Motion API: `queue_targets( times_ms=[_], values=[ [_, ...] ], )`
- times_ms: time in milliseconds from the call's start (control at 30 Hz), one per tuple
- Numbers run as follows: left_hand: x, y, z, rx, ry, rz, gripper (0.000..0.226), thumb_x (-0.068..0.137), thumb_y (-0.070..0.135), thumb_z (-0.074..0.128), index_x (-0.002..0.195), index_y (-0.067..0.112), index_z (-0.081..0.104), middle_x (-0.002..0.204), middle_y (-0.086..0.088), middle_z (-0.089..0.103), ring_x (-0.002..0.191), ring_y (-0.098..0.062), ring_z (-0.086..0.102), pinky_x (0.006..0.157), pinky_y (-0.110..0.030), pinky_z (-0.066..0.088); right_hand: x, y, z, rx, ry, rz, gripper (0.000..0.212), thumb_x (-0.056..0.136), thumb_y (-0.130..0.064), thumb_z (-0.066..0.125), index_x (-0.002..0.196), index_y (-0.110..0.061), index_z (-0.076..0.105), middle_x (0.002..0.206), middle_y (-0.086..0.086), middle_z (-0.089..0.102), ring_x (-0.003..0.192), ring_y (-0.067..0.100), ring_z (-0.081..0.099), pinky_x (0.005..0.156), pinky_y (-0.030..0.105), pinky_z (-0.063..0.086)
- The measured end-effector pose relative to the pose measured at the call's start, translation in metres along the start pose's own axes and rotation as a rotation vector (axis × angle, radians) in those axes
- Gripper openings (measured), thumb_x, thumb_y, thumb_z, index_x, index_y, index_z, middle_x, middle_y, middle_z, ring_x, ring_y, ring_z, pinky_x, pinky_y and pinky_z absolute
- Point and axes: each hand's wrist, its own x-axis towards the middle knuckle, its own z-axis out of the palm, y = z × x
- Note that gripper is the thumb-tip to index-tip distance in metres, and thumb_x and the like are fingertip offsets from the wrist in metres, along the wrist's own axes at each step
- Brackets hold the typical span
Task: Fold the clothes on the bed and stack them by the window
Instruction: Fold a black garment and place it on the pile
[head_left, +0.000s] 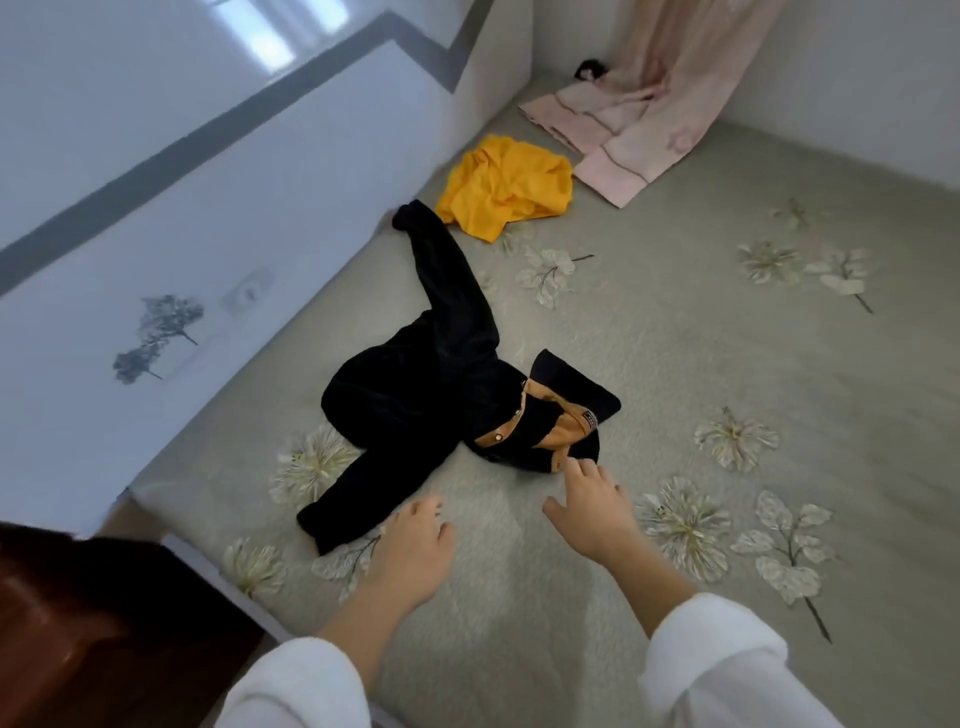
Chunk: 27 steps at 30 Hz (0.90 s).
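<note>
Head view | black jacket (415, 400) lies spread and unfolded mid-bed, near the bed's (727, 364) left edge | my right hand (589, 506) open, fingertips at its hem; left hand (415, 545) open, empty | yellow garment (506, 187) crumpled toward far corner | pink garment (602, 150) beyond it, by the curtain (691, 52) | I judge folding barely begun.

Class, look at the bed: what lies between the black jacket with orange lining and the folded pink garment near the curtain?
In the head view, a crumpled yellow garment lies between the black jacket and the folded pink garment.
</note>
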Motion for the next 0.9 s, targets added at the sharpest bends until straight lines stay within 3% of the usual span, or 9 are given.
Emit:
queue_targets(
  times_ms=[200,333,433,500,567,633,700,800,900],
  values=[
    [0.079,-0.006,0.014,-0.372,-0.119,-0.293,0.037,0.098,0.028,0.040,0.133,0.017,0.050,0.129,-0.005,0.054,0.110,-0.022,0.055,0.086,-0.028,0.043,0.075,-0.018,0.011,-0.043,0.028,-0.034,0.057,0.094,-0.030,0.047,0.145,-0.017,0.027,0.148,0.004,0.031,0.137,0.025,0.025,0.109,0.044,0.028],
    [0.125,0.020,0.022,-1.084,-0.153,-0.677,0.029,0.096,0.025,0.050,0.117,0.007,0.060,0.120,-0.010,0.061,0.112,-0.025,0.057,0.094,-0.035,0.046,0.111,-0.037,0.014,-0.167,0.088,-0.187,0.075,0.088,-0.015,0.057,0.151,-0.022,0.016,0.161,0.003,0.002,0.148,0.023,-0.003,0.114,0.047,0.015],
    [0.151,0.032,0.025,-1.397,-0.202,-0.684,0.040,0.096,0.026,0.052,0.131,0.008,0.053,0.135,-0.019,0.053,0.117,-0.026,0.056,0.098,-0.034,0.042,0.135,-0.033,0.018,-0.387,0.092,-0.228,0.080,0.087,-0.016,0.062,0.151,-0.022,0.014,0.159,0.005,-0.020,0.144,0.027,-0.025,0.116,0.054,0.000],
    [0.162,0.032,0.024,-1.447,-0.222,-0.667,0.038,0.093,0.028,0.057,0.129,0.015,0.054,0.124,-0.018,0.056,0.094,-0.017,0.059,0.095,-0.033,0.043,0.142,-0.026,0.026,-0.596,0.038,-0.246,0.051,0.091,-0.022,0.056,0.139,-0.019,0.039,0.160,0.009,-0.016,0.143,0.029,-0.028,0.114,0.058,-0.007],
    [0.166,0.029,0.025,-1.411,-0.268,-0.663,0.023,0.092,0.029,0.060,0.113,0.020,0.062,0.111,-0.008,0.065,0.091,-0.014,0.058,0.087,-0.032,0.045,0.136,-0.023,0.042,-0.659,-0.085,-0.242,0.033,0.095,-0.023,0.048,0.127,-0.015,0.054,0.158,0.012,0.017,0.148,0.028,-0.008,0.114,0.058,-0.009],
    [0.164,0.023,0.026,-1.317,-0.312,-0.669,0.020,0.091,0.024,0.061,0.110,0.017,0.063,0.102,-0.005,0.068,0.092,-0.017,0.060,0.078,-0.032,0.049,0.120,-0.024,0.059,-0.534,-0.160,-0.177,0.030,0.095,-0.022,0.047,0.124,-0.015,0.054,0.135,0.011,0.052,0.139,0.027,0.032,0.118,0.052,-0.002],
    [0.156,0.015,0.024,-1.186,-0.303,-0.648,0.018,0.093,0.021,0.060,0.110,0.018,0.064,0.101,-0.003,0.068,0.090,-0.016,0.062,0.069,-0.030,0.050,0.101,-0.027,0.068,-0.299,-0.135,-0.126,0.016,0.094,-0.024,0.046,0.109,-0.020,0.051,0.107,0.004,0.065,0.108,0.023,0.059,0.114,0.040,0.025],
    [0.141,0.004,0.009,-1.112,-0.303,-0.598,0.012,0.092,0.028,0.060,0.102,0.025,0.065,0.104,0.002,0.066,0.087,-0.011,0.059,0.064,-0.028,0.044,0.076,-0.029,0.063,0.283,-0.167,0.107,0.018,0.093,-0.023,0.048,0.077,-0.022,0.041,0.069,-0.002,0.057,0.065,0.018,0.056,0.064,0.031,0.043],
    [0.120,-0.004,-0.012,-1.143,-0.389,-0.637,0.024,0.089,0.044,0.059,0.103,0.026,0.067,0.097,0.002,0.067,0.082,-0.016,0.061,0.059,-0.029,0.045,0.055,-0.034,0.037,0.815,-0.192,0.363,0.020,0.095,-0.019,0.052,0.077,-0.011,0.058,0.066,0.000,0.055,0.064,0.015,0.053,0.061,0.026,0.039]
  ],
)
